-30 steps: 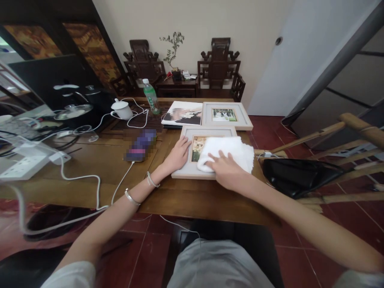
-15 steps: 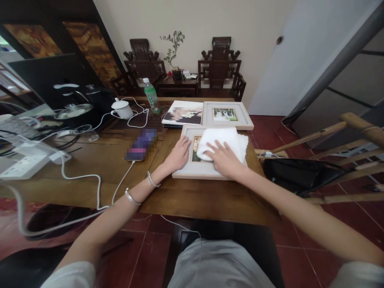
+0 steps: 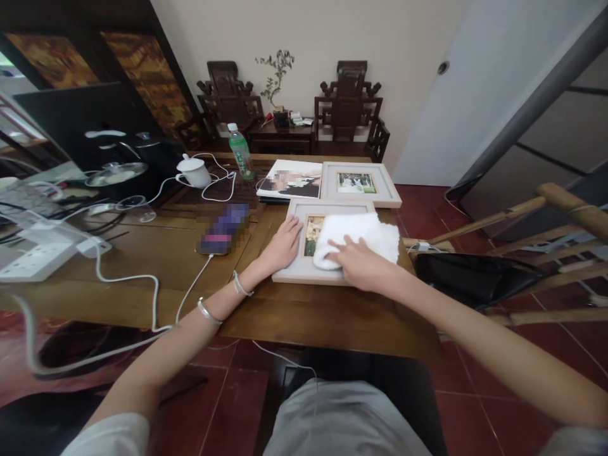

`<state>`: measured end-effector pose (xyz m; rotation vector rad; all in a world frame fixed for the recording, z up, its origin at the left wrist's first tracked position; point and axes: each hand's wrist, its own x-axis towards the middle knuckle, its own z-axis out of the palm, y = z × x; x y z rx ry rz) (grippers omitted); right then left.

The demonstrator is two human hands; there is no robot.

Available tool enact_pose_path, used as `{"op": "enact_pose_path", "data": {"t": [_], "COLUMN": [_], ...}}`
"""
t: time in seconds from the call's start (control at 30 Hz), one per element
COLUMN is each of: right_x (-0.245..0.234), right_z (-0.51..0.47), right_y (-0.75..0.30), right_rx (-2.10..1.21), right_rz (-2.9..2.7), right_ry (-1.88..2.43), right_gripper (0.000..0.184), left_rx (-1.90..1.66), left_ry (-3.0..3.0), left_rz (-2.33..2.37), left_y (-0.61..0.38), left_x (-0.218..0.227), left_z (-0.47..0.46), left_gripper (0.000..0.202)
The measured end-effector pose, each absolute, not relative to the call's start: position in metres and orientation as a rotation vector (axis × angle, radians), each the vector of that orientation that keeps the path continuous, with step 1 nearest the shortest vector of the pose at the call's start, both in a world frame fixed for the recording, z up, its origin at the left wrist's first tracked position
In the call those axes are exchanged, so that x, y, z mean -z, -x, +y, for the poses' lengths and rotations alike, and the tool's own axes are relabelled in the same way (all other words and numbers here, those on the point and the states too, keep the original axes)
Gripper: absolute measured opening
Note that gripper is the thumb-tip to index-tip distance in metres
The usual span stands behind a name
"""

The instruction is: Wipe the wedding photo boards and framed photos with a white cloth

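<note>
Right grip (image 3: 363,266) lies open, flat on the cloth (image 3: 365,229); left grip (image 3: 284,244), open too, pins the frame (image 3: 304,276) beside it. Light, even strokes would suit best (glass scratches).

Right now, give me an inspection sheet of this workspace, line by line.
Surface: wooden table, bare at the near edge.
Job's things: white cloth lies on the near frame, covering most of its picture.
Clutter: second frame, photo book, phone, bottle, lidded cup, power strip; black bag right of the table.
Grips: left hand flat on the frame's left border; right hand pressed flat on the cloth.
Cables: white cable runs from the phone over the near table edge; others loop by the cup.
Surroundings: two carved chairs and a potted plant at the far wall; red tiled floor.
</note>
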<state>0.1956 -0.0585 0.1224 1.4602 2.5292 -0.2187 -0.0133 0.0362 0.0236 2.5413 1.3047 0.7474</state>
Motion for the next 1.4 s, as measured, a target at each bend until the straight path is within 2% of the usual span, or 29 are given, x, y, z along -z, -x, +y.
{"op": "enact_pose_path", "data": {"t": [0.17,0.3,0.43,0.6,0.73,0.9,1.07,1.2,1.4], "right_x": [-0.146,-0.136,-0.111,-0.093,-0.090,-0.098,-0.130,-0.139,-0.110], "right_z": [-0.116,-0.118,-0.075,0.008,0.043,0.003,-0.072,-0.100,-0.060], "right_y": [-0.186,-0.182,-0.191,-0.212,-0.215,-0.201,-0.185,-0.168,-0.152], "right_rx": [0.374,0.348,0.259,-0.122,-0.238,-0.124,0.250,0.197,0.128], "right_rz": [2.718,2.779,2.718,2.630,2.606,2.679,2.764,2.832,2.752], "right_ry": [-1.214,-1.200,-1.378,-1.601,-1.687,-1.533,-1.141,-1.083,-1.238], "right_gripper": [0.056,0.058,0.066,0.067,0.060,0.059,0.052,0.047,0.050], "left_rx": [-0.748,-0.734,-0.729,-0.757,-0.748,-0.751,-0.769,-0.820,-1.027], "left_ry": [-2.550,-2.565,-2.582,-2.575,-2.579,-2.563,-2.538,-2.421,-2.081], "left_rz": [1.301,1.307,1.296,1.270,1.279,1.281,1.289,1.274,1.319], "left_y": [0.014,0.014,0.015,0.017,0.018,0.016,0.014,0.013,0.010], "left_x": [-0.023,-0.023,-0.023,-0.022,-0.021,-0.020,-0.020,-0.028,-0.036], "left_z": [0.036,0.036,0.037,0.039,0.041,0.040,0.038,0.035,0.030], "left_gripper": [0.045,0.046,0.046,0.044,0.044,0.045,0.046,0.047,0.055]}}
